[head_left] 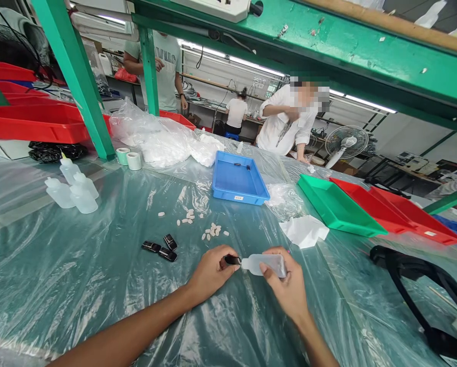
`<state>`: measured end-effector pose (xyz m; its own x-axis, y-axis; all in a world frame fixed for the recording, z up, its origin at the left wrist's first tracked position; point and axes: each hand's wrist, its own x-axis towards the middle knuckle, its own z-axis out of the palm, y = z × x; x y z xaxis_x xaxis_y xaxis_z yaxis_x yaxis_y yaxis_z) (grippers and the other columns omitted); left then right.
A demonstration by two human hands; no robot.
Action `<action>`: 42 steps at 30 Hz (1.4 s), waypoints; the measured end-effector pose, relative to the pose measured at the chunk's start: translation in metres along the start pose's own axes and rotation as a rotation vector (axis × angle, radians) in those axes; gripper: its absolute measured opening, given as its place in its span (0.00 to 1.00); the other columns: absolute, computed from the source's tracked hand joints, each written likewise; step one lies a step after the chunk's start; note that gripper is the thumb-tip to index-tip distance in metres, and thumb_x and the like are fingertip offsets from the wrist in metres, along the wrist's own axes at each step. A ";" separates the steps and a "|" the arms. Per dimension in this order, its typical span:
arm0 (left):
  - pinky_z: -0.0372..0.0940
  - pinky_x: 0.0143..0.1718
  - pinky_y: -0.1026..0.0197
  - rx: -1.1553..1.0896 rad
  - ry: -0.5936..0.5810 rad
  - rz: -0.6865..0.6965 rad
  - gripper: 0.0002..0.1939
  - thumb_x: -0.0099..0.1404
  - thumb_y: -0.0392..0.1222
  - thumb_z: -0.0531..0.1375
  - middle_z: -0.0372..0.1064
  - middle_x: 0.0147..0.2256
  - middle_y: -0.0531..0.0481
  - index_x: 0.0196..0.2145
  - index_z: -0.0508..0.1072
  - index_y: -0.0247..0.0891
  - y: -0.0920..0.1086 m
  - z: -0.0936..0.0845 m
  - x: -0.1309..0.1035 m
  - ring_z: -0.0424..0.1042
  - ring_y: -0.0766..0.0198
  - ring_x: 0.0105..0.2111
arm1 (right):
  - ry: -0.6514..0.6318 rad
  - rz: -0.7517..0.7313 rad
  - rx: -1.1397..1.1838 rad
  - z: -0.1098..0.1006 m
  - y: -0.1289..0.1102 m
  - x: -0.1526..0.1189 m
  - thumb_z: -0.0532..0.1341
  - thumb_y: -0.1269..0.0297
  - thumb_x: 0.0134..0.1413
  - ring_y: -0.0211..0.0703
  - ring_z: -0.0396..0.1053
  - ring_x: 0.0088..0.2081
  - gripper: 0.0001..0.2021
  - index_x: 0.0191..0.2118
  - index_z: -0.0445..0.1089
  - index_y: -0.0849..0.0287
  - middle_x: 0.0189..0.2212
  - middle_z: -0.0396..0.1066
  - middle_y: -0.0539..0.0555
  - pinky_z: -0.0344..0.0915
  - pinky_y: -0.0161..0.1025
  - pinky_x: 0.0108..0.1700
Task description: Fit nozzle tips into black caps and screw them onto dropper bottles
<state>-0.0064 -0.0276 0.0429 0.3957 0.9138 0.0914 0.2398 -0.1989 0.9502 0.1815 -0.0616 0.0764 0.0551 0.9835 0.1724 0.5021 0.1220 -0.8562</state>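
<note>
My left hand (213, 270) pinches a small black part (232, 260) between thumb and fingers, low over the plastic-covered table. In my right hand (287, 280) lies a translucent squeeze bottle (264, 265), tipped on its side, its narrow end pointing left at the black part. Whether the tip touches the part I cannot tell. Left of my hands are a few similar black pieces (168, 254), lying close together. Several small white pieces (213, 231) are scattered just beyond my left hand.
A blue tray (239, 195) holding small black parts stands ahead. Green (339, 206) and red trays (415, 214) are at right, near a white cloth (305, 232) and a black frame-like object (408, 290). Several squeeze bottles (83, 199) stand left, beside a green post (75, 81). People stand beyond.
</note>
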 end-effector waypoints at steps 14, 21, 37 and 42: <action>0.63 0.33 0.65 -0.185 0.061 0.008 0.06 0.59 0.40 0.58 0.71 0.31 0.51 0.34 0.71 0.39 -0.001 0.002 0.002 0.70 0.64 0.31 | 0.099 0.192 0.392 0.006 0.008 0.009 0.59 0.52 0.47 0.37 0.61 0.25 0.15 0.33 0.65 0.59 0.24 0.63 0.49 0.58 0.30 0.25; 0.65 0.32 0.63 -0.132 0.037 -0.083 0.15 0.60 0.43 0.57 0.75 0.37 0.48 0.45 0.74 0.40 -0.005 0.002 0.002 0.73 0.59 0.33 | 0.071 0.114 0.287 0.008 0.003 0.005 0.58 0.53 0.49 0.38 0.62 0.29 0.13 0.34 0.65 0.59 0.26 0.64 0.50 0.61 0.32 0.30; 0.58 0.27 0.66 0.088 0.046 0.011 0.09 0.60 0.43 0.58 0.74 0.32 0.51 0.36 0.76 0.43 -0.001 -0.001 0.002 0.68 0.63 0.27 | 0.043 0.050 0.152 0.013 -0.002 0.001 0.59 0.54 0.50 0.37 0.60 0.27 0.13 0.33 0.64 0.59 0.25 0.63 0.49 0.55 0.31 0.26; 0.58 0.27 0.66 0.091 0.046 -0.001 0.09 0.59 0.43 0.59 0.73 0.31 0.52 0.37 0.76 0.43 -0.003 -0.001 0.000 0.68 0.64 0.28 | 0.075 0.036 0.101 0.012 -0.001 0.000 0.59 0.54 0.50 0.36 0.59 0.27 0.13 0.33 0.64 0.59 0.25 0.62 0.48 0.55 0.30 0.26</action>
<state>-0.0077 -0.0263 0.0404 0.3547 0.9289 0.1066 0.3207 -0.2280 0.9193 0.1702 -0.0598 0.0717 0.1375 0.9752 0.1735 0.4090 0.1037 -0.9066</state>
